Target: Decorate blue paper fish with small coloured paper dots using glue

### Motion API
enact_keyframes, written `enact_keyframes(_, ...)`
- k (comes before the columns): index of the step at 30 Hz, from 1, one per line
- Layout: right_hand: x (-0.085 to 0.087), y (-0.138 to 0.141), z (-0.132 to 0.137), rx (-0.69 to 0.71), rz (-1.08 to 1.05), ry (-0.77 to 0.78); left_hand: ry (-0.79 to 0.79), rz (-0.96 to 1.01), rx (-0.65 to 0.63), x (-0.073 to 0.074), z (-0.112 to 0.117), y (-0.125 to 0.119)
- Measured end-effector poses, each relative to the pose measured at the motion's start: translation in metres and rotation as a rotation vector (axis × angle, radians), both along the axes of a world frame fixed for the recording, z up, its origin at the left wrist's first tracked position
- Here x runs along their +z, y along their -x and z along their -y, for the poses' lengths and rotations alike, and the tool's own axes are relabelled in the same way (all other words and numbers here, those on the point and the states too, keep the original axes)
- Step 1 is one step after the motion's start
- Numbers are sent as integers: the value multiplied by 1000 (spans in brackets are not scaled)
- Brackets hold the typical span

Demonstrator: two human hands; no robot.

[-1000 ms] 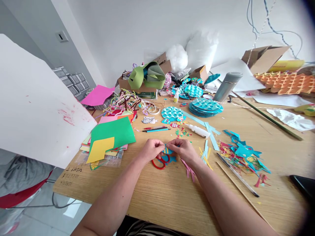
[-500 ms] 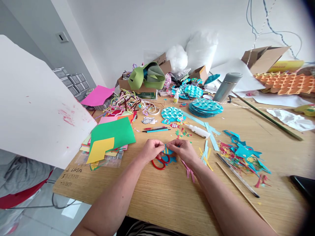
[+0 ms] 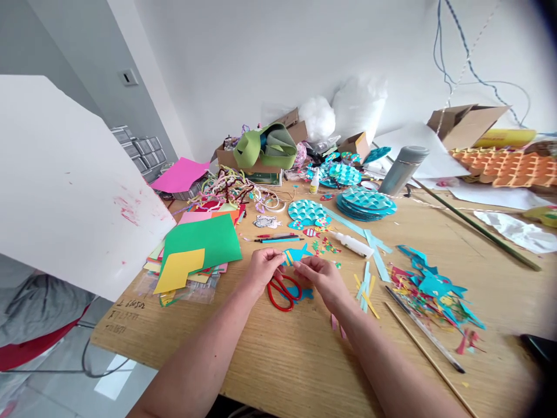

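Observation:
Between my hands is a blue paper fish [image 3: 298, 253] with yellow stripes, its tail pointing right. My left hand [image 3: 266, 267] pinches the fish at its left end. The fingers of my right hand [image 3: 318, 275] are closed at its lower edge, by the stripes. Just below lie red-handled scissors [image 3: 285, 292], partly over another blue paper piece [image 3: 306, 294] on the table. Pink paper strips [image 3: 334, 323] stick out from beneath my right forearm. Yellow strips [image 3: 371, 302] and light blue strips [image 3: 364, 281] lie to the right of that hand.
Colored paper sheets [image 3: 209, 241] are stacked at left. Pens [image 3: 278, 238], a white glue bottle [image 3: 353, 244] and a scale-patterned paper plate [image 3: 308, 212] lie beyond my hands. Blue scraps [image 3: 435, 284], a brush [image 3: 426, 331] and a grey thermos [image 3: 402, 169] are at right.
My right hand has shifted down along the fish, and the fish's tail now shows above the fingers. The camera view has tilted slightly upward. The scissors still lie below my hands.

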State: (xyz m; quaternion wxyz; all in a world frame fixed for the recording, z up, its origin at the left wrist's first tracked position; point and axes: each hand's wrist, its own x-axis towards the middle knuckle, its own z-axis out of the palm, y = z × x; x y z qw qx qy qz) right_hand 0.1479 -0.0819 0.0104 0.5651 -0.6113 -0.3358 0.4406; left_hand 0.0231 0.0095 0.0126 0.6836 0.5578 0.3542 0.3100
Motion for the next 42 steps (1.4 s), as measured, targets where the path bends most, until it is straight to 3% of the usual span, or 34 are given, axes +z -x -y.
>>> enact_keyframes(8, -12, 6, -3, 25, 93, 8, 23, -7, -95, 2, 5, 1)
enact_keyframes(13, 2, -6, 0, 149, 142, -19, -1, -5, -18, 1, 2, 2)
enact_keyframes(15, 13, -21, 3, 87, 190, -56, 12, 4, 31, 1, 1, 2)
enact_keyframes(18, 29, -48, 16, -114, 289, -61, 46, 9, 72, 1, 0, 1)
enact_keyframes(20, 37, -63, 29, -203, 425, -8, 53, 11, 76, 0, -1, 1)
enact_keyframes(22, 41, -73, 46, -201, 637, 95, 54, 13, 78, 0, 0, 0)
enact_keyframes(27, 23, -71, 96, -154, 1091, 378, 68, 31, 78, 2, 1, 0)
enact_keyframes(32, -6, -52, 133, -101, 1394, 457, 64, 30, 86, 1, 1, 0)
enact_keyframes(35, -14, -42, 140, -109, 1525, 462, 71, 31, 99, -3, 1, -1)
enact_keyframes(42, -12, -35, 136, -117, 1698, 497, 47, 36, 70, -7, 0, -1)
